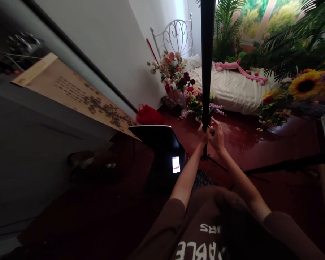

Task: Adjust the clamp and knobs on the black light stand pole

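A tall black stand pole (206, 72) rises upright in front of me, with thin legs spreading at its foot on the floor. My left hand (202, 134) is closed around the pole, low in its visible length. Just to the right, my right hand (217, 136) has its fingers bent at a small dark knob (212, 133) on the pole's side. Thumb and fingers seem to pinch the knob; part of that grip is hidden. Both forearms reach forward from my brown shirt.
On my left stands a dark chair (162, 144) with a lit phone (176, 164) on it. A red bag (149, 115) and a hanging scroll (78, 94) are beyond. Artificial flowers (193, 95) flank a white bed (233, 88). Another black pole (292, 163) crosses at right.
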`<state>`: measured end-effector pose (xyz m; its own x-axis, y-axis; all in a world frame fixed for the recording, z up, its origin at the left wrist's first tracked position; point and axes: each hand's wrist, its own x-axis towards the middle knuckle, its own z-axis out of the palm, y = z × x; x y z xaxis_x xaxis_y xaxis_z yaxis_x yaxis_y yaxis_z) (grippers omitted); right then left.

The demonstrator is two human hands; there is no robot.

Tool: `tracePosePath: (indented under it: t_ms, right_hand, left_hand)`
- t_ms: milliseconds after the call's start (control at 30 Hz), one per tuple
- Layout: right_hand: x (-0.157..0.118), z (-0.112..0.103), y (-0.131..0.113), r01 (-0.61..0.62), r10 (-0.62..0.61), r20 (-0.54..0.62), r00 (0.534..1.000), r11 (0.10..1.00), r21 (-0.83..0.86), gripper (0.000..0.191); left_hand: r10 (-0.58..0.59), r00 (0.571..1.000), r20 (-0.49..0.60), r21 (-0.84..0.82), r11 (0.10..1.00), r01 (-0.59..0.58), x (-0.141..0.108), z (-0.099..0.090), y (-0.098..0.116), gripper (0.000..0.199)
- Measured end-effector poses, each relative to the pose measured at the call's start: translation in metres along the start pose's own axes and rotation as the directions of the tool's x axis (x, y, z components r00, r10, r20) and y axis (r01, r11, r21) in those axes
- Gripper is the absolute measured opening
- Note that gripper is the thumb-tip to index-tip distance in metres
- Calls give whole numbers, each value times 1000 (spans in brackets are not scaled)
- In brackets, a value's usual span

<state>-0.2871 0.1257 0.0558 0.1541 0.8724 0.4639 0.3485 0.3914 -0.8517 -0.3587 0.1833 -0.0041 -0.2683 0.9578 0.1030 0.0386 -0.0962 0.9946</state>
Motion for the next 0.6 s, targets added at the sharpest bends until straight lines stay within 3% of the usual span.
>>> tracePosePath:
  t_ms: [100, 200, 400, 600]
  right_hand:
    - [-15, -11, 3, -117, 119, -66, 991, 993, 34, 15]
    - [-27, -20, 11, -217, 225, -71, 972, 970, 109, 12]
    - [-40, -22, 27, -279, 277, 42, 960, 935, 220, 25]
    - [-44, -19, 36, -299, 293, 61, 954, 940, 164, 41]
  left_hand:
    - [84, 997, 1, 45, 995, -83, 0, -1, -10, 26]
    - [114, 993, -5, 89, 990, -113, 0, 0, -17, 30]
    - [141, 990, 2, 101, 985, -141, -1, 2, -18, 32]
    - [155, 988, 1, 121, 981, -154, -2, 1, -15, 32]
